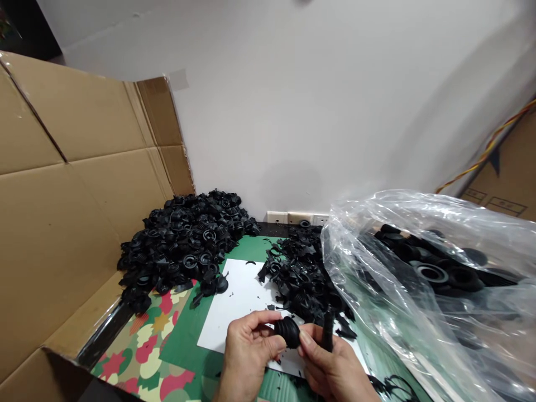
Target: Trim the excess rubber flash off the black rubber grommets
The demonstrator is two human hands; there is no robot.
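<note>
A black ribbed rubber bellows (287,331) is held above a white sheet (221,318). My left hand (251,346) is closed around its left side, thumb below and fingers above. At its right end, the thumb and forefinger of my right hand (330,363) pinch the rim. A dark stick-like tool (328,329) juts up from the fingers of the right hand; its working end is hidden. Just beyond the hands lies a heap of torn black rubber scraps (299,273), with small bits scattered over the sheet.
A large pile of black bellows pieces (180,245) leans against the cardboard box wall (84,195) on the left. To the right, a clear plastic bag (377,206) contains black rubber parts (435,273). White sockets (277,217) line the wall base. Green board (184,340) lies under the sheet.
</note>
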